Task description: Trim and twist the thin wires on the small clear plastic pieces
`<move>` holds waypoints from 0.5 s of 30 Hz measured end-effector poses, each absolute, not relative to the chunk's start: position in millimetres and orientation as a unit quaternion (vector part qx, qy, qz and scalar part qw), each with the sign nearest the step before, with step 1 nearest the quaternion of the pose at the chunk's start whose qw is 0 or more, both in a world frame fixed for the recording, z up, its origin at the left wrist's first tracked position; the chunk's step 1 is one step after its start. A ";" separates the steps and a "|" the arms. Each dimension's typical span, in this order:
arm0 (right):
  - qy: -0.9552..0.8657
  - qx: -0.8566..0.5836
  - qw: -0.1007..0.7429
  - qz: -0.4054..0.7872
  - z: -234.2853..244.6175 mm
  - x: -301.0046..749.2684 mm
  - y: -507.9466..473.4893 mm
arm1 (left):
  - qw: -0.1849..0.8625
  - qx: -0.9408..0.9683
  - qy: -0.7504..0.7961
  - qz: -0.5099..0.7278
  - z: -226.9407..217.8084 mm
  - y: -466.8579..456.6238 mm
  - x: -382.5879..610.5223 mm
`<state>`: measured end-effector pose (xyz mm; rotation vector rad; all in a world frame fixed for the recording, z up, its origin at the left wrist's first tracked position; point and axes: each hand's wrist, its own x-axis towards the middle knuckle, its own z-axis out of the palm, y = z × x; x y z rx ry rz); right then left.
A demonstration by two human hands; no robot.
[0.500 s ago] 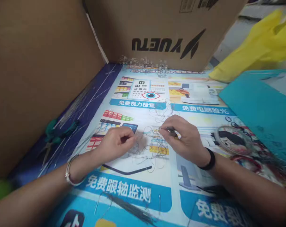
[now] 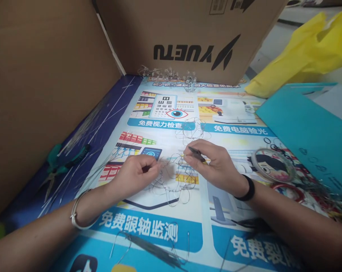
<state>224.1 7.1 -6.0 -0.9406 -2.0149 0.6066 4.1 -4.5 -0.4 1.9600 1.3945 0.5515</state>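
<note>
My left hand (image 2: 138,172) is closed in a pinch on the left side of a looped piece of thin wire work (image 2: 172,181) lying on a printed poster mat (image 2: 159,226). My right hand (image 2: 213,162) is closed on a small dark tool (image 2: 197,154) whose tip points left at the top of the wire work. A silver bangle sits on my left wrist and a black band on my right. Another looped wire piece (image 2: 192,130) lies just beyond my hands.
Teal-handled pliers (image 2: 60,160) lie at left among straight wire lengths (image 2: 88,124). Cardboard boxes (image 2: 188,34) wall the back and left. A teal sheet (image 2: 307,128), a yellow bag (image 2: 309,53), a clear tape ring (image 2: 273,164) and more wire bits sit at right. A wire bundle (image 2: 154,249) lies near me.
The view has shifted slightly. My right hand has turned so the dark tool shows more clearly; the wire work has shifted a little under both hands.
</note>
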 end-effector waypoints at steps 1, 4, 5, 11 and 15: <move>-0.794 -0.383 0.392 0.265 -3.6 224.1 6.4 | 0.339 0.745 0.535 0.211 0.3 -5.0 4.7; -0.769 -0.418 0.352 0.332 2.6 223.7 4.2 | 0.372 0.726 0.538 0.214 2.8 -6.7 6.3; -0.759 -0.426 0.343 0.352 4.0 223.3 3.7 | 0.384 0.718 0.538 0.216 3.6 -7.2 6.7; -0.712 -0.426 0.335 0.447 6.1 223.8 5.6 | 0.437 0.690 0.538 0.209 5.6 -7.6 7.5; -0.688 -0.409 0.334 0.497 4.9 227.1 9.6 | 0.438 0.693 0.533 0.210 5.2 -6.8 7.7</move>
